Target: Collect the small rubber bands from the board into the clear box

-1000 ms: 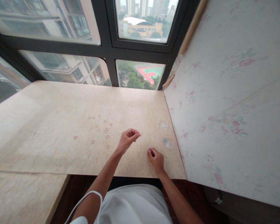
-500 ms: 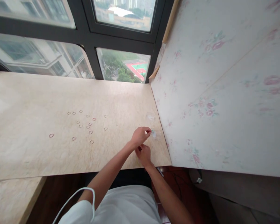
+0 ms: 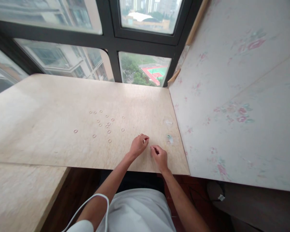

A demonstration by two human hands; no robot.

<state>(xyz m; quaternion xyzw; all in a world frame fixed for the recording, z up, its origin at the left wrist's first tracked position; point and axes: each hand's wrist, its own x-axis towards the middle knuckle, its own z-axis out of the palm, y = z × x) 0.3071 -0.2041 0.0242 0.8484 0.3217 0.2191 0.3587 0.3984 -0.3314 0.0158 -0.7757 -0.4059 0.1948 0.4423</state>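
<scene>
My left hand [image 3: 138, 145] is closed in a pinch just above the tabletop, thumb against forefinger. Close by on its right, my right hand [image 3: 160, 158] is also pinched, its fingertips pointing at the left ones with a small gap between. Whatever either pinch holds, if anything, is too small to make out. Beyond my right hand lies a small clear plastic bag [image 3: 171, 140] with a greenish ring [image 3: 168, 136] at its left side. Left of my hands, several thin brownish and reddish rings [image 3: 109, 131] are scattered flat on the tabletop.
The light marbled tabletop [image 3: 62, 96] runs back to dark window frames [image 3: 142, 41]. A flower-patterned wall [image 3: 207, 96] borders it on the right. Another clear plastic piece [image 3: 168, 122] lies near that wall. A white cable [image 3: 107, 206] hangs by my left arm.
My left hand has drawn back leftward from the plastic bag, uncovering the greenish ring. My hands, which overlapped, are now side by side. The view has shifted left.
</scene>
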